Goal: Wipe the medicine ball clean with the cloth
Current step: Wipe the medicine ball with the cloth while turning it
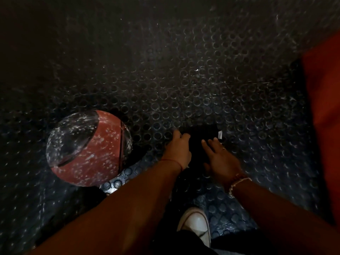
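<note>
On the dim studded rubber floor (202, 80), the left hand (177, 149) seemingly pinches the cloth (199, 132), the right hand (219, 156) lies spread on it, and the medicine ball (88, 148) sits at nine o'clock.

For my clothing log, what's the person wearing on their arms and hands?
No sleeves; both forearms bare. The left hand has a thin red thread bracelet at its wrist. The right hand has a pale bracelet at its wrist and a ring on one finger.

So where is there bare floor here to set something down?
The studded mat is bare beyond the medicine ball and the cloth, across to the red object at right. A narrow bare strip lies between the ball and the left hand. Crowded: the cloth, with the left hand and right hand at it, and the shoe nearer the person.
</note>
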`<state>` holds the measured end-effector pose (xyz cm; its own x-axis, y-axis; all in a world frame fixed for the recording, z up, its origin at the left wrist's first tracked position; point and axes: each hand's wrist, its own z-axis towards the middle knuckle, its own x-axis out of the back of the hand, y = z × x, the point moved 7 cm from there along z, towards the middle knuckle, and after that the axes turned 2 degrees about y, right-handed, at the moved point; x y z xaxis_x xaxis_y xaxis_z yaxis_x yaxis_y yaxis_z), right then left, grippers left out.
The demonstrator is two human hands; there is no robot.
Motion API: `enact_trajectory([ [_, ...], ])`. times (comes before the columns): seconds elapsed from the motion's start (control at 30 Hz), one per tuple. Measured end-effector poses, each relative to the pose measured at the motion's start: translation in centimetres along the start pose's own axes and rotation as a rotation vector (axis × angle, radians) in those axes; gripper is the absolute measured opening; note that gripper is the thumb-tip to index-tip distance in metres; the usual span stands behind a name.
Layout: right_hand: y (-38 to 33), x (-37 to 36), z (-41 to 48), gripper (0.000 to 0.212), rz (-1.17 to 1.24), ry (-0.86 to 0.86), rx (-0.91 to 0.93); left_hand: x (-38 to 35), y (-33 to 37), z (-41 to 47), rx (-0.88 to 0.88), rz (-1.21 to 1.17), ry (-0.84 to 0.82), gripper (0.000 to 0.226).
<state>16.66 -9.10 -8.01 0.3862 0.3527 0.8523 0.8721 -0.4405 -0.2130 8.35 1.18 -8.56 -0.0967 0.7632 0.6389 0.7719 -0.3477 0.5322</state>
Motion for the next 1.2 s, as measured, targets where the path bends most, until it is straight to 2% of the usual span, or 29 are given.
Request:
enact_trajectory([
  [0.13,0.0,-0.3,0.3,0.082,-0.129,0.095,0.056,-0.4,-0.6,-0.2,0.093,-0.08,0.059,0.036],
  [0.3,-1.1,0.4,0.3,0.053,-0.232,0.154,0.097,-0.6,-1.6,-0.4,0.175,-0.049,0.026,0.021],
  [0.4,-1.6,0.0,0.4,0.035,-0.183,0.134,0.12,-0.5,-2.1,-1.2,0.229,-0.152,0.052,0.017],
  [0.47,-2.1,0.1,0.1,0.03,-0.035,0.086,0.114,-0.1,-2.6,-1.9,0.273,-0.268,0.085,0.014],
  [0.53,-2.5,0.9,-0.5,0.03,0.141,0.085,0.072,0.9,-2.8,-2.7,0.293,-0.365,0.129,0.01],
  [0.63,-3.3,2.6,-1.6,0.032,0.259,0.124,0.069,2.9,-2.7,-4.3,0.274,-0.478,0.177,0.011],
  [0.73,-4.5,5.1,-2.7,0.038,0.287,0.183,0.107,5.4,-2.0,-6.3,0.224,-0.509,0.22,0.012],
  [0.83,-6.6,8.6,-4.2,0.058,0.289,0.269,0.19,8.7,-1.7,-8.5,0.195,-0.565,0.284,0.013],
  [0.9,-8.5,11.1,-5.1,0.066,0.285,0.278,0.237,11.4,-1.5,-10.2,0.165,-0.588,0.334,0.006],
  [1.0,-11.7,14.4,-6.2,0.056,0.272,0.276,0.338,15.2,-1.3,-12.5,0.121,-0.616,0.406,0.004],
  [1.2,-16.4,19.9,-6.3,0.037,0.175,0.213,0.445,20.2,-1.9,-15.7,0.091,-0.647,0.494,0.014],
])
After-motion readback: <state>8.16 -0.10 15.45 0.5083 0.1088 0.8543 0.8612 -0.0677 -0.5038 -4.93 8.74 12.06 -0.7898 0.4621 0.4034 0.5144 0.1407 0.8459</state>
